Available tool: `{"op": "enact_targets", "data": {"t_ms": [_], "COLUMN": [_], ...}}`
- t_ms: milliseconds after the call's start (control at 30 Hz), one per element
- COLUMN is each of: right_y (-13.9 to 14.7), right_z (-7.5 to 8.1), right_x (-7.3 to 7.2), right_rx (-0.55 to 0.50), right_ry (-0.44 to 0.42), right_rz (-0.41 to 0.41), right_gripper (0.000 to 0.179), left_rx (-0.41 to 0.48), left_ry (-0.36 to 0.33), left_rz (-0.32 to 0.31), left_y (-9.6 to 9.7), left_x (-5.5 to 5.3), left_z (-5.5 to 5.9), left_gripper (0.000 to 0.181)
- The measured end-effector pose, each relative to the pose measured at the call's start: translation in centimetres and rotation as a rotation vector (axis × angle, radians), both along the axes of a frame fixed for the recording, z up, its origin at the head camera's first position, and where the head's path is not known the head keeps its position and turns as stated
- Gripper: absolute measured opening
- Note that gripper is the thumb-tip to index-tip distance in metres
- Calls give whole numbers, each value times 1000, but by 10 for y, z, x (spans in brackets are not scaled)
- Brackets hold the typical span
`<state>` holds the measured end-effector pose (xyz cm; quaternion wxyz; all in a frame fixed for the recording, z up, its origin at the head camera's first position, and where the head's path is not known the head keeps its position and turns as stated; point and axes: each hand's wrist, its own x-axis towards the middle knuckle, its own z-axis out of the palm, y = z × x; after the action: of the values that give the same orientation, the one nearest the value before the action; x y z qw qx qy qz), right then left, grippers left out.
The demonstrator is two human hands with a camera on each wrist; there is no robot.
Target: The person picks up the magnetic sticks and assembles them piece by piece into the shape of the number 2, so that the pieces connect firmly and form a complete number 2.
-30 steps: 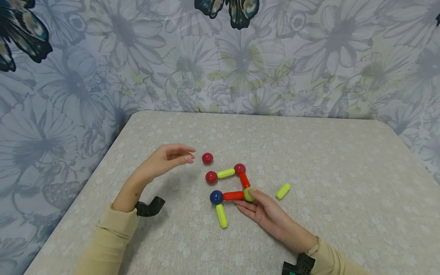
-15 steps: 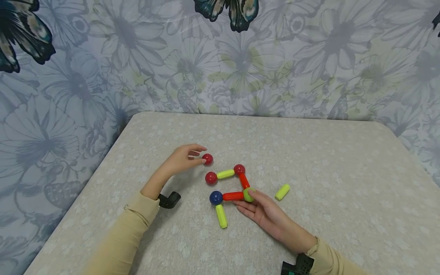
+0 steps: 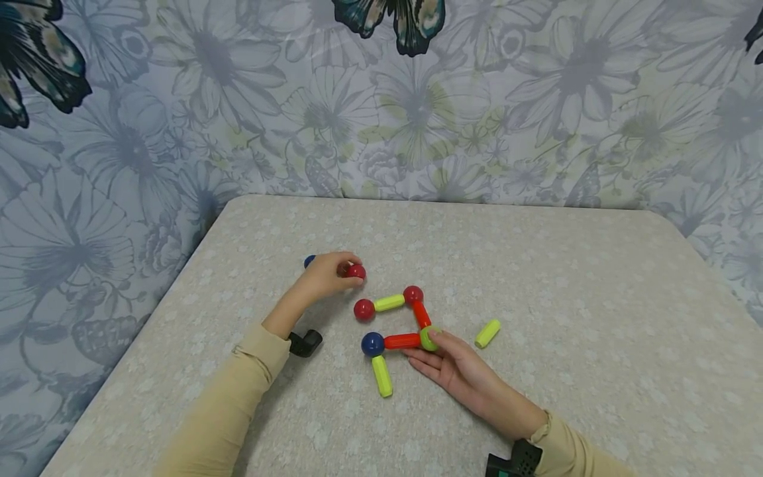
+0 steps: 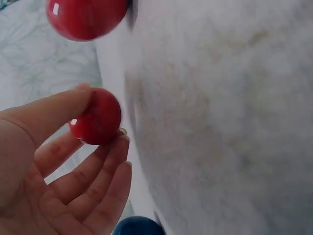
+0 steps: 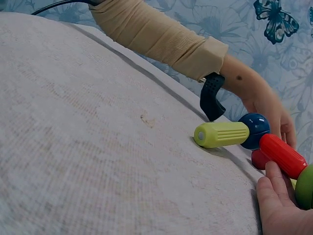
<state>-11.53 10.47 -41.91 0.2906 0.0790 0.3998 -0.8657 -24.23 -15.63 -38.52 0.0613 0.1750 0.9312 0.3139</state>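
My left hand [image 3: 324, 277] pinches a loose red ball [image 3: 356, 271] between thumb and fingers; the left wrist view shows this red ball [image 4: 100, 117] up close. My right hand [image 3: 467, 374] grips the green ball [image 3: 428, 338] of a chain of balls and rods, thumb on top and fingers underneath. From that ball, one red rod [image 3: 402, 341] runs to a blue ball [image 3: 373, 344] with a yellow-green rod [image 3: 382, 376] attached. Another red rod [image 3: 421, 314] leads to a red corner ball [image 3: 413, 295], then a yellow-green rod [image 3: 389, 303] ending in a red ball [image 3: 364, 309].
A loose yellow-green rod [image 3: 487, 333] lies right of the chain. Another blue ball [image 3: 310, 260] peeks out behind the left hand, mostly hidden. The table [image 3: 596, 318] has a pale patterned cover and meets a flowered wall [image 3: 507, 119] at the back.
My left hand has moved right to the loose red ball and taken hold of it, uncovering part of a blue ball behind. The right hand and the chain have stayed put.
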Motion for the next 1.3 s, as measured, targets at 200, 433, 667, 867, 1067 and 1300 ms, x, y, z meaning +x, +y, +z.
{"op": "enact_targets", "data": {"t_ms": [200,433,667,867,1067,1300], "right_y": [0,0,1,1,1,0], "right_z": [0,2,3,3,3,1], "right_x": [0,-1,-1,0,1,-1], "right_rx": [0,-1,11,10,8,6], "right_ry": [0,-2,-3,-25,-26,-21], "right_rz": [-3,-9,-19,-34,-36,-27], "right_gripper": [46,39,38,36,37,43], "left_rx": [219,472,559,703,777,799], "left_ry": [-73,-418,-559,-697,-751,-739], "left_rz": [-8,-164,-251,-275,-250,-262], "left_y": [-16,-36,-34,-17,-5,3], "left_x": [22,70,101,114,122,131], "left_z": [2,-1,-16,-22,-25,-28], "left_gripper": [36,37,33,34,36,36]}}
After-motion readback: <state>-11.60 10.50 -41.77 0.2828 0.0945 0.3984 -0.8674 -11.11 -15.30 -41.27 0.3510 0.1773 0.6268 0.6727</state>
